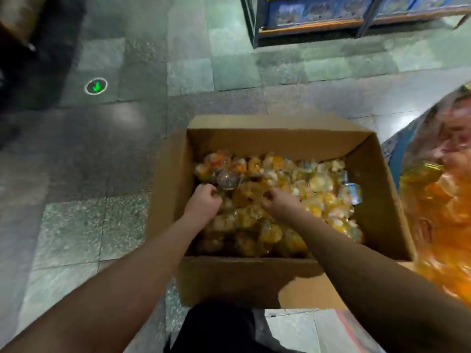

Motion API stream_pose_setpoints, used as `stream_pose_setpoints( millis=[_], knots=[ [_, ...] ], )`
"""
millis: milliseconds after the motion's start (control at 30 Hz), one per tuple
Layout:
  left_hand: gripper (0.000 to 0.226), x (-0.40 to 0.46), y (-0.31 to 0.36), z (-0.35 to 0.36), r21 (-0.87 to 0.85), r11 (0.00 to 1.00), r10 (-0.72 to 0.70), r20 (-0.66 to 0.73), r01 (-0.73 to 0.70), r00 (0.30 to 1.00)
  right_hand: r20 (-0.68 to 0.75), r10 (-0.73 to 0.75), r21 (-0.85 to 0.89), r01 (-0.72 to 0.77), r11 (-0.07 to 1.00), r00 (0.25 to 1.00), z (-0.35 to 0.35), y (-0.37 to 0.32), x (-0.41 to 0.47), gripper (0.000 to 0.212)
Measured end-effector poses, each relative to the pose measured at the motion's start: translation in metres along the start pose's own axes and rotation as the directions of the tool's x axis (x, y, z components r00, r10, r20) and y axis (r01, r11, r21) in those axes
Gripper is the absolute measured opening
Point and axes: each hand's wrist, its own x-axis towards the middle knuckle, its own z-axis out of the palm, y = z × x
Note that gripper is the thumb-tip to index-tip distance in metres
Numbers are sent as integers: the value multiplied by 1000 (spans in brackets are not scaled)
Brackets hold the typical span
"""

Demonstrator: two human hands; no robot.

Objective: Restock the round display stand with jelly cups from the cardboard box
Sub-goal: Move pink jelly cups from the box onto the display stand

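Open cardboard box (277, 276) on floor, full w/ yellow-orange jelly cups (313, 192); display stand (438, 189) blurred, right.

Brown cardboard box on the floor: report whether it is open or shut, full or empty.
Open and well stocked. The brown cardboard box has its flaps folded out, and yellow-orange jelly cups cover its whole bottom; how deep the pile runs cannot be told.

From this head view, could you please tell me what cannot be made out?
- Left hand, right hand: fingertips buried among jelly cups, so their grasp is unclear.
- Display stand: blurred, cut off by the right edge.
- Cardboard box: depth hidden by cups.
- Shelf boxes: print too blurred.
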Motion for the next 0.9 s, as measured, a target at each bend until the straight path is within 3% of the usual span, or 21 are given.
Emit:
stream_pose_setpoints(
  millis=[133,267,433,600,800,900],
  knots=[
    [45,49,-5,-2,-15,999,-49,7,49,999,39,69,101,-73,992,997,9,-23,57,46],
    [44,93,-5,-1,76,997,12,-68,-7,998,-17,86,108,-84,991,996,20,-41,105,54],
    [49,140,-2,2,162,987,17,-108,1,994,-98,87,193,-67,979,991,30,-63,156,49],
    [45,171,-8,12,410,912,23,-91,16,996,-111,196,291,-157,944,974,42,-74,204,61],
    [41,193,-15,14,614,789,51,-118,32,992,-211,156,9,-157,987,965,54,-73,237,48],
    [40,188,-12,11,636,772,65,-94,10,993,-203,256,-72,-275,959,945,57,-72,244,45]
  ],
)
